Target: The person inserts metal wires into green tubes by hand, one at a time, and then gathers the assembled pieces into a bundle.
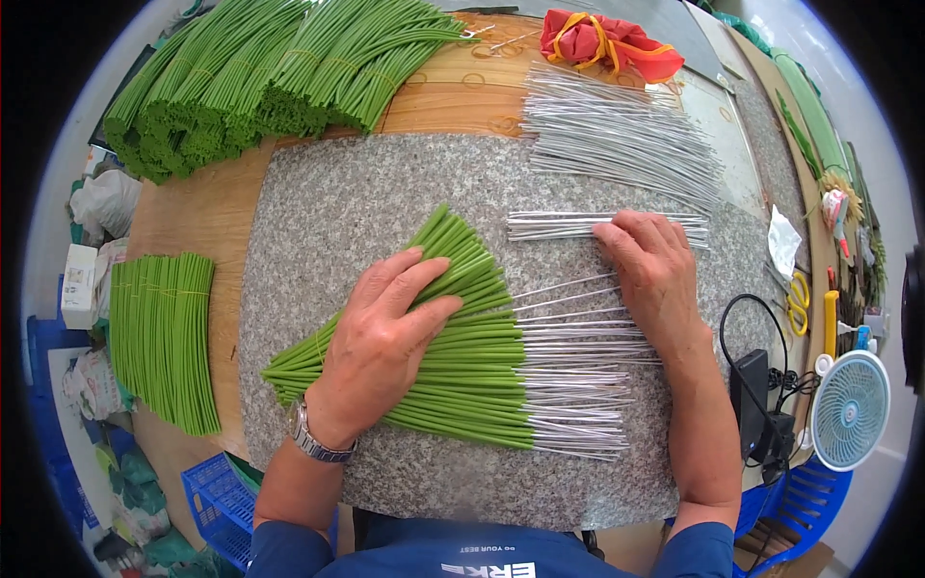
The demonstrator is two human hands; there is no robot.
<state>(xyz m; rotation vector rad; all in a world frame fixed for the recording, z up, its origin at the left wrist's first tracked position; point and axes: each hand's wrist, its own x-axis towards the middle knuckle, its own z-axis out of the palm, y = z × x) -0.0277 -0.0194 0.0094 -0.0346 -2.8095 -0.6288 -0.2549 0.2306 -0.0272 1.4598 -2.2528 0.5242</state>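
A fan of green plastic stems [453,376] is spread on the grey speckled board, gathered at its left end. Silver wires [578,385] stick out of the right ends of many stems. Across the fan's upper part rests my left hand [381,318], palm down, its fingers stretched over the stems. At the upper right, my right hand [650,260] has its thumb and fingers closed on a small row of loose wires [554,224], which lies crosswise on the board. The fingertips partly hide those wires. The topmost stems in the fan show no wire at their ends.
Big green stem bundles [260,77] lie at the far left, and a smaller bundle [164,337] at the left. A wire pile [617,135] and a red cloth bundle [602,43] are at the back. Yellow scissors [798,303], a black adapter [752,385] and a small fan [850,409] stand right.
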